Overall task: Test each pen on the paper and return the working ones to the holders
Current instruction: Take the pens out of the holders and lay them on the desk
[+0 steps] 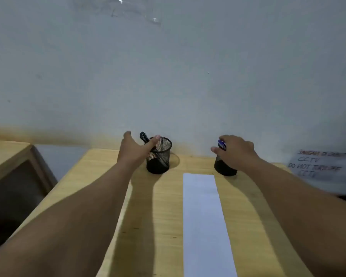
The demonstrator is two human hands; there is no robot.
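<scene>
My left hand, fingers spread and grasping nothing, brackets the black pen leaning up-left from the left holder; whether my right hand grips the blue pens over the right holder, I cannot tell.

Two mesh holders are standing near the wall, the paper strip lying in the gap between them; bare table is stretching toward the near edge.

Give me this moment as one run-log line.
left hand: open, at left holder, black pens inside | right hand: over right holder, at blue pens | paper: blank
</scene>
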